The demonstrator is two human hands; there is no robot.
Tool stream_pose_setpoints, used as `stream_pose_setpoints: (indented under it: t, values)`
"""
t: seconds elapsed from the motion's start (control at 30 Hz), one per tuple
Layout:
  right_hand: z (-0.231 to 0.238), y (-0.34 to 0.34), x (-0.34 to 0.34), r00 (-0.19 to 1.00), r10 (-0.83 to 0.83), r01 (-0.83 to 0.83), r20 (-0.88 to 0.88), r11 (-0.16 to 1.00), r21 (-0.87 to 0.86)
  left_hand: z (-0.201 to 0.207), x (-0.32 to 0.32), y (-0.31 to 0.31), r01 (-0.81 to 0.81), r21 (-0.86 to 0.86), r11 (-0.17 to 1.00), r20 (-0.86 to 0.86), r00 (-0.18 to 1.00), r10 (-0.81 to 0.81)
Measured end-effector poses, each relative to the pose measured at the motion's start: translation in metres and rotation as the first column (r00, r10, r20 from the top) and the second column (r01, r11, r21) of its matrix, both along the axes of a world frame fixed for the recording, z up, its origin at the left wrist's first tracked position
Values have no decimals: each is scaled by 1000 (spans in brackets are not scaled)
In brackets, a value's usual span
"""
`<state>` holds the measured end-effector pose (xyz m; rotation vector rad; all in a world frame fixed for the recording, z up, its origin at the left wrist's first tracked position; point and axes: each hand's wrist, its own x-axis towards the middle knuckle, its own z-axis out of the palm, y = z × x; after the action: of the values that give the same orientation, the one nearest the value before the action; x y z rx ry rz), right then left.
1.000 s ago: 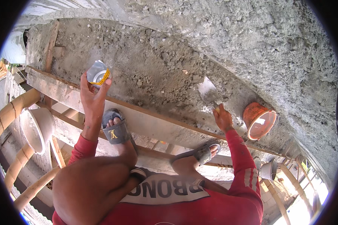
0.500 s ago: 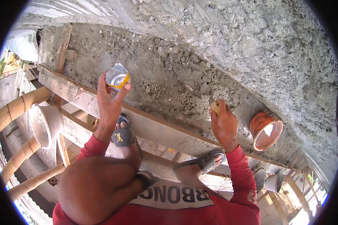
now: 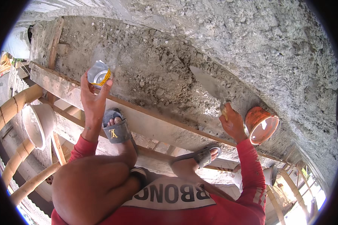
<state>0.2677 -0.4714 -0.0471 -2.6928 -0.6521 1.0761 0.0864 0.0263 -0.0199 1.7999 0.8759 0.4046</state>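
Observation:
My left hand is closed around a crumpled, silvery cup-like container with a yellow band, held above the wooden board edge. I cannot make out exactly what the container is. In my right hand is a pointing trowel, gripped by its pale handle. Its grey pointed blade extends up and left over the loose, crumbly mortar, which lies along the base of the rough wall.
An orange bucket stands right of my right hand by the rough grey wall. A long wooden board edges the mortar, below it my sandalled feet. Bamboo poles and a whitish bucket are at the left.
The trowel has moved right and its whole blade now shows, where before it was mostly hidden against the mortar. The left hand with its container appears farther left as the view shifted.

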Motion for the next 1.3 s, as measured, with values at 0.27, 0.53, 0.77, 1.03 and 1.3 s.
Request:
stream_pose_setpoints:
  t: [0.27,0.53,0.77,1.03,1.3]
  values:
    - [-107,105,-4,770,-268,367,-580,928,59,9,9,-12,14,-5,1000,-31,999,-14]
    - [-4,147,-6,985,-81,126,-152,941,313,11,7,-16,-3,-31,1000,4,1000,3]
    - [-2,150,16,855,292,-301,428,952,-48,-6,19,-7,40,-29,999,-1,999,-40]
    - [-27,-73,-31,945,-274,307,177,931,-196,-10,-5,12,-33,-13,999,-52,998,32]
    - [-127,-158,-43,844,-463,481,272,877,1,-2,22,-13,104,42,994,-133,986,-98]
